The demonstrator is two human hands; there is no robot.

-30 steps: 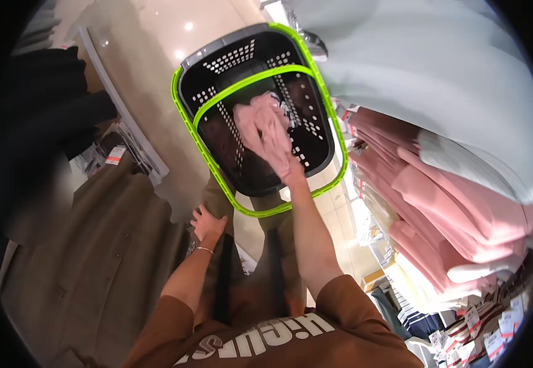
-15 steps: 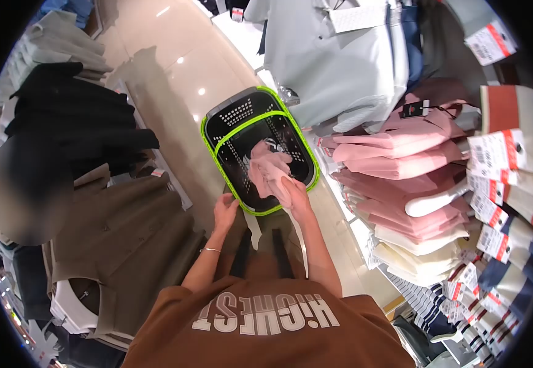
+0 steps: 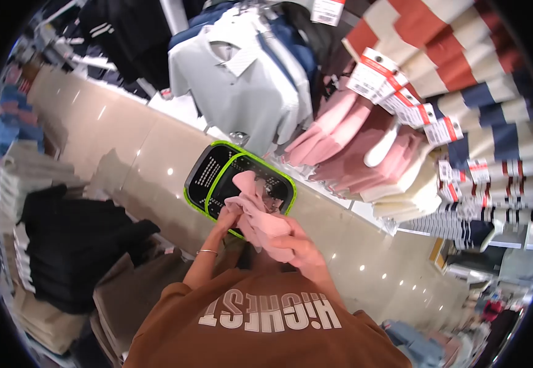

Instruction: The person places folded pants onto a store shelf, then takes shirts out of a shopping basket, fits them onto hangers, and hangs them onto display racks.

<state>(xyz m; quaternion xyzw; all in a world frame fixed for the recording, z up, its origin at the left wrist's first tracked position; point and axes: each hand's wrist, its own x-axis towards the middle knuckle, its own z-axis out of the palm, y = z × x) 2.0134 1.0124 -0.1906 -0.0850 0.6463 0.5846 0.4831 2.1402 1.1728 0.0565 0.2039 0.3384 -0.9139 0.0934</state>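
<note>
A crumpled pink garment (image 3: 256, 211) hangs between my two hands, above a black shopping basket (image 3: 207, 173) with a bright green rim and handle. My right hand (image 3: 300, 244) grips the lower right part of the cloth, its fingers wrapped round a fold. On the other side, my left hand (image 3: 228, 219) pinches the garment's left edge, close to the basket rim. The cloth covers much of the basket's inside, so I cannot tell what lies in it.
Grey polo shirts (image 3: 235, 92) hang ahead, with pink garments (image 3: 377, 147) and striped knitwear (image 3: 481, 110) bearing price tags to the right. Black clothes (image 3: 73, 245) and brown clothes (image 3: 140, 294) hang at left. A shiny tiled floor (image 3: 156, 153) runs between the racks.
My left hand has come up from beside the basket and taken hold of the pink garment. My right hand has drawn the cloth nearer my body. The view has turned rightward.
</note>
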